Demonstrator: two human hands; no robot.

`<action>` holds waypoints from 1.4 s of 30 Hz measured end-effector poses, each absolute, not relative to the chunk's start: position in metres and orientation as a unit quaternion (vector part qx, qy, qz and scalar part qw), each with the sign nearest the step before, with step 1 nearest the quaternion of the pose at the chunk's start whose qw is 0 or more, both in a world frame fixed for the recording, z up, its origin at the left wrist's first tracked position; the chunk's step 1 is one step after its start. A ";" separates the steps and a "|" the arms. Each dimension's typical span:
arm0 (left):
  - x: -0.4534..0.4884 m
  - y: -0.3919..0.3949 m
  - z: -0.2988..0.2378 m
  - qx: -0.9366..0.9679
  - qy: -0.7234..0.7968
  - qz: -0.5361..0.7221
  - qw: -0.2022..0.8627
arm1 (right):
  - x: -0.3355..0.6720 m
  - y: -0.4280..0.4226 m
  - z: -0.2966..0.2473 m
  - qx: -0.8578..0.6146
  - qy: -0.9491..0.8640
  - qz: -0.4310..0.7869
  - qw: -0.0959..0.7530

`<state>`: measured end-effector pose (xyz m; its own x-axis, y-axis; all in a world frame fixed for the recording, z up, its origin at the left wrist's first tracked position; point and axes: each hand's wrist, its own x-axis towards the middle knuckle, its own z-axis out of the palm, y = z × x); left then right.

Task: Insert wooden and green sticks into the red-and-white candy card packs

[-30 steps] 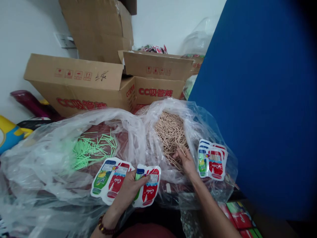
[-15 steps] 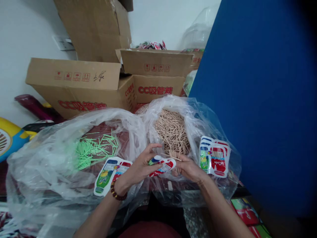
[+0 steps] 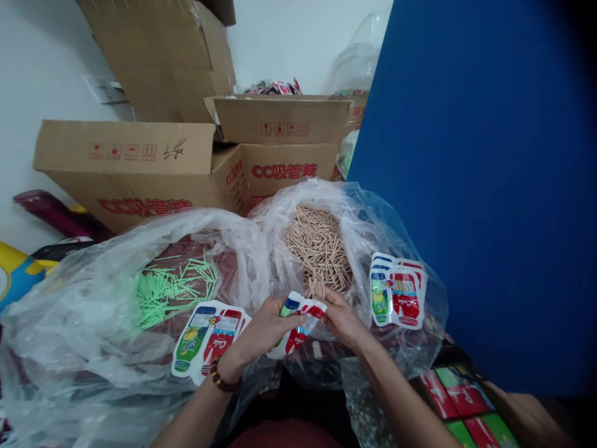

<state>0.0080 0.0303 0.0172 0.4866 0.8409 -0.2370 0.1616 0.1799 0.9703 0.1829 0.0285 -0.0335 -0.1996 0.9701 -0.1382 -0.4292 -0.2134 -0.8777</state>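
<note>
My left hand (image 3: 263, 328) is closed round a bottle-shaped printed pouch (image 3: 301, 316), held tilted in front of me. My right hand (image 3: 342, 320) pinches a few tan sticks (image 3: 316, 287) whose ends meet the pouch's upper edge. Behind both hands a clear plastic bag (image 3: 368, 224) holds a heap of tan sticks (image 3: 317, 246). A stack of empty pouches (image 3: 205, 339) lies just left of my left wrist. Another stack of pouches (image 3: 397, 297) rests on the bag to the right of my right hand.
A second clear bag (image 3: 93, 311) at left holds green sticks (image 3: 172, 286). Cardboard boxes (image 3: 135, 165) stand behind the bags. A blue panel (image 3: 480, 186) fills the right side. Red and green packs (image 3: 454, 401) lie at lower right, beside another person's arm (image 3: 532, 420).
My right hand left the tan stick heap with a few sticks and came to the pouch. My left hand lifted and tilted the pouch to meet it.
</note>
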 end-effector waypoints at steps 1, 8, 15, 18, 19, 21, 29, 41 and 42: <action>0.010 0.029 0.016 0.569 0.430 0.268 0.648 | 0.181 0.028 -0.032 -0.371 -0.348 0.690 0.515; 0.018 0.024 0.006 0.502 0.430 0.292 0.691 | 0.174 0.021 -0.024 -0.368 -0.270 0.701 0.548; 0.007 0.018 0.000 0.451 0.462 0.329 0.689 | 0.201 0.040 -0.030 -0.319 -0.235 0.626 0.672; -0.001 0.016 0.000 0.423 0.494 0.339 0.680 | 0.219 0.044 -0.044 -0.385 -0.278 0.571 0.670; -0.003 0.015 0.000 0.419 0.501 0.338 0.678 | 0.223 0.044 -0.050 -0.415 -0.305 0.545 0.662; -0.005 0.013 0.000 0.421 0.506 0.333 0.675 | 0.228 0.042 -0.062 -0.477 -0.381 0.481 0.629; -0.008 0.011 -0.002 0.417 0.512 0.334 0.672 | 0.227 0.036 -0.081 -0.564 -0.511 0.382 0.523; -0.008 0.012 0.005 0.502 0.482 0.272 0.665 | 0.202 0.035 -0.011 -0.343 -0.277 0.499 0.746; -0.008 0.012 0.006 0.503 0.475 0.273 0.669 | 0.195 0.032 -0.005 -0.323 -0.270 0.521 0.742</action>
<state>-0.0081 0.0123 0.0055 0.4009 0.8420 -0.3610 0.1122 0.3460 0.9315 0.1949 0.0322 -0.0053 0.3113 0.9481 0.0641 -0.5988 0.2481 -0.7615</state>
